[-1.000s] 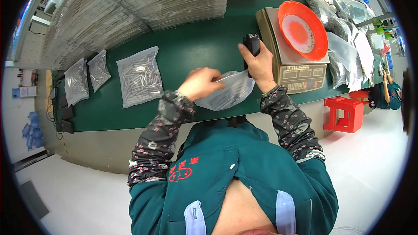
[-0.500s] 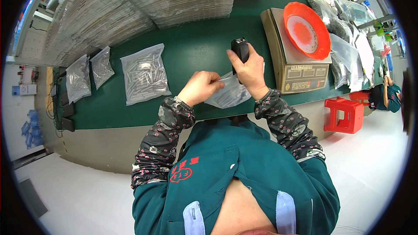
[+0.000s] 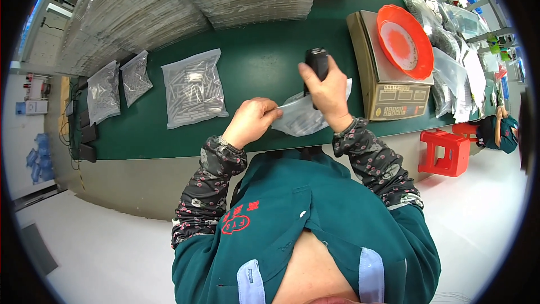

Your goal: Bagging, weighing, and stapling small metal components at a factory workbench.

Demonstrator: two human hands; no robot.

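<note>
One clear plastic bag (image 3: 301, 118) hangs at the near edge of the green table (image 3: 264, 62), just left of the weighing scale (image 3: 388, 79). The left hand (image 3: 253, 121) is pinched shut on the bag's left end. The right hand (image 3: 326, 87) is clamped around a black handheld device (image 3: 318, 65), held upright above the bag, close to the scale's left side. An orange bowl (image 3: 405, 39) sits on top of the scale. Well to the left of the scale lies a filled clear bag of small metal parts (image 3: 194, 87), with two more such bags (image 3: 118, 87) farther left. A red stool (image 3: 444, 149) stands on the floor below the scale.
</note>
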